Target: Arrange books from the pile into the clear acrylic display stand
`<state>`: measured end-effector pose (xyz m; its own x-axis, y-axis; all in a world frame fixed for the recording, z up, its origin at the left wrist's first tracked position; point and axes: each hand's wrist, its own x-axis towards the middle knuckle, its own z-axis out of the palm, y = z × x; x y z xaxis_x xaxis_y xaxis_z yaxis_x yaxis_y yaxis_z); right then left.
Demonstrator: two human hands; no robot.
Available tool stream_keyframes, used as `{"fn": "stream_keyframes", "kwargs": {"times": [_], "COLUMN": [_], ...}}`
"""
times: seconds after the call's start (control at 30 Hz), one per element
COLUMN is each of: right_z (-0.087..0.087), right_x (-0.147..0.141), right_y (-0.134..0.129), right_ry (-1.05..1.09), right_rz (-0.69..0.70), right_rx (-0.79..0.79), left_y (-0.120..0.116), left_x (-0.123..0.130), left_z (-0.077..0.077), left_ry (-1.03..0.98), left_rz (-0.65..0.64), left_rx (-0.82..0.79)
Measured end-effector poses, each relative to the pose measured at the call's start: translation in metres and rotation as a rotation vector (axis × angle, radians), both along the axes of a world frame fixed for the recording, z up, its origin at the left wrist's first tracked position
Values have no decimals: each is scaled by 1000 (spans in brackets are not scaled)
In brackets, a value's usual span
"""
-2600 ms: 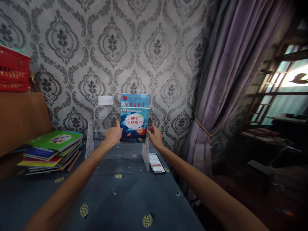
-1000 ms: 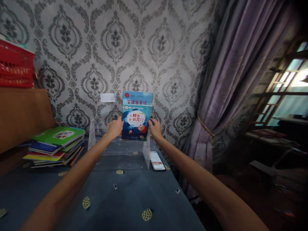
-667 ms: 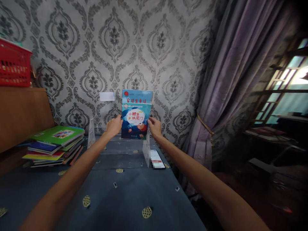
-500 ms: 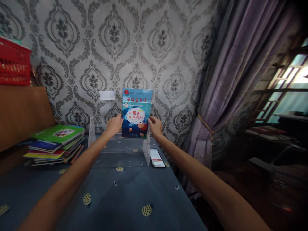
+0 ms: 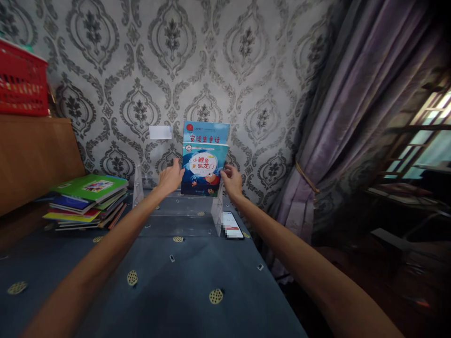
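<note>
Two picture books stand upright one behind the other on a clear plastic stepped rack [image 5: 183, 225]. The front book [image 5: 202, 180] is blue with a white oval and a red fish on its cover. Above it shows the light-blue top of the rear book [image 5: 207, 126]. Beside the books' left edge is my left hand [image 5: 172, 176], open with its thumb raised. At the right edge my right hand [image 5: 232, 180] is open too, fingers curved and a little apart. Its fingertips are close to the cover; whether they touch is unclear.
A pile of books [image 5: 88, 199] lies left of the rack. A phone [image 5: 232, 225] rests at its right, near the table's edge. A red basket [image 5: 23, 80] sits on a wooden cabinet [image 5: 38, 159]. A purple curtain [image 5: 327, 131] hangs at right.
Both hands have loosened from the front book's edges, the left thumb lifting and the right fingers spreading. The books stay upright on the rack. The camera view has shifted slightly.
</note>
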<state>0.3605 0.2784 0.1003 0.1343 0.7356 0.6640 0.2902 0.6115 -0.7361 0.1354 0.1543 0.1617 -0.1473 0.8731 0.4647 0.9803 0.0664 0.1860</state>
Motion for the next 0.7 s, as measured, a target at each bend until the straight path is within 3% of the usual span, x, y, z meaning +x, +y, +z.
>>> {"fn": "stream_keyframes", "kwargs": {"times": [0.7], "right_z": [-12], "right_x": [2], "right_y": [-21], "right_ry": [103], "right_rz": [94], "right_rx": [76], "left_y": [-14], "left_x": [4], "left_z": [-12], "left_ry": [-8], "left_rz": [-65], "left_rx": [33]}}
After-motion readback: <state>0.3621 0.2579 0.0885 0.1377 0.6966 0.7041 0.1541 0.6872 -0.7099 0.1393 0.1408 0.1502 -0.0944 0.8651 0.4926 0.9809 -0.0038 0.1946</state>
